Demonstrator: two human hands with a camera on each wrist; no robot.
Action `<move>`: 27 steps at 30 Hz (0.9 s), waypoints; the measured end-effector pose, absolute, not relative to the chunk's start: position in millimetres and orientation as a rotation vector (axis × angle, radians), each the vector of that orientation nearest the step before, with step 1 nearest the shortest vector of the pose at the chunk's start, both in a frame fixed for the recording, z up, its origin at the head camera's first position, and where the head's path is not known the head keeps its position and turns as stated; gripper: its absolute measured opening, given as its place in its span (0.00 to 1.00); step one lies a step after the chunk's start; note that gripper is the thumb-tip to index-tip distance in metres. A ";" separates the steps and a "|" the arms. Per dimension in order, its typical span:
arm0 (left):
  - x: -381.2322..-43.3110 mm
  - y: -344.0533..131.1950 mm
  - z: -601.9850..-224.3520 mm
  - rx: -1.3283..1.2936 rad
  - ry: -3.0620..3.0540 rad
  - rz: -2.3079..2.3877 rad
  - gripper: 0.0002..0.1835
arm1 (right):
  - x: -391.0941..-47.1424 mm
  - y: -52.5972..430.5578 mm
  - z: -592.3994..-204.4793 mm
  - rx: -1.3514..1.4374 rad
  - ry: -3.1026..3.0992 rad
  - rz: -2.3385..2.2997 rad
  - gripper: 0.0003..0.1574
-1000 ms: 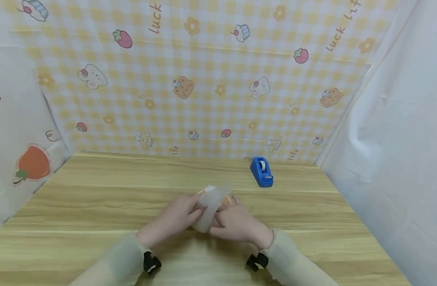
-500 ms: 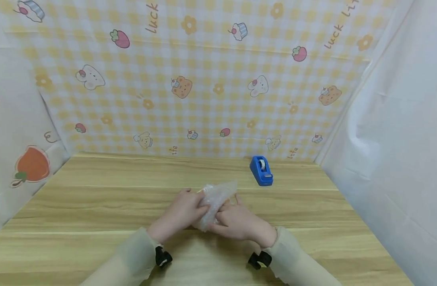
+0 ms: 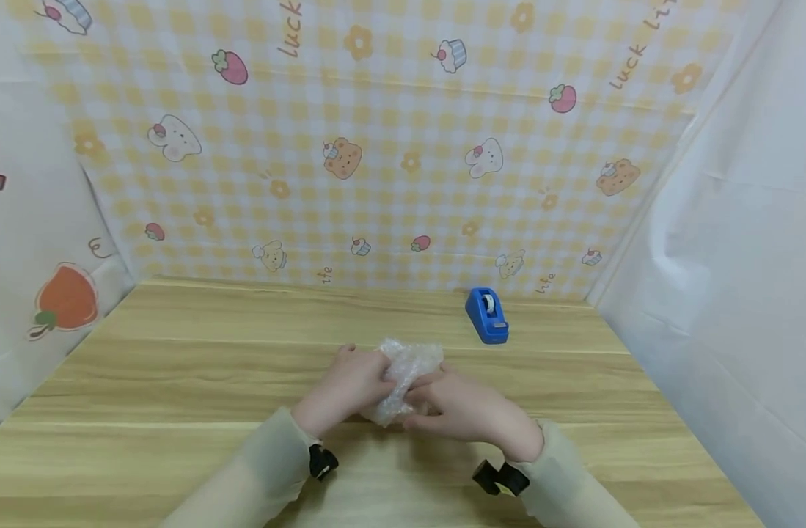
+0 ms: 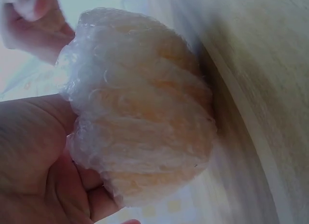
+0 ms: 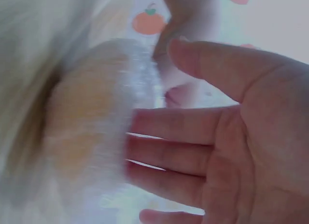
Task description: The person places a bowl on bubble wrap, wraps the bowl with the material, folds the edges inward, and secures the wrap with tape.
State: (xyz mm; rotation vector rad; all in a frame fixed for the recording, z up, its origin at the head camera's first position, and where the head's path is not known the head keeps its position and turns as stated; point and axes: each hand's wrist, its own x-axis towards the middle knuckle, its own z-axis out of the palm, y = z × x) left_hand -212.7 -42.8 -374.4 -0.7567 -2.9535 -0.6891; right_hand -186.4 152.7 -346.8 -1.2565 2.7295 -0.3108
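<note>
Bubble-wrapped bundle sits mid-table between both hands – left hand grips its side, right hand presses straight fingers against it – probably light, soft, slippery, so best cupped around its middle.

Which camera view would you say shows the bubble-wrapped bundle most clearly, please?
The left wrist view: the bubble-wrapped bundle fills the frame, sharp, its orange contents showing through. The right wrist view blurs it; the head view shows it small, between both hands.
</note>
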 end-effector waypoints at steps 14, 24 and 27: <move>-217.7 -39.9 -378.1 -0.713 -2.927 -0.759 0.10 | -181.7 150.2 -347.0 -1.304 2.864 -0.140 0.30; -215.9 -44.3 -373.6 -0.883 -2.890 -0.726 0.09 | -180.3 144.3 -357.2 -1.264 2.875 -0.029 0.36; -212.5 -47.3 -367.7 -0.922 -2.904 -0.690 0.04 | -180.0 142.6 -360.6 -1.275 2.885 0.025 0.37</move>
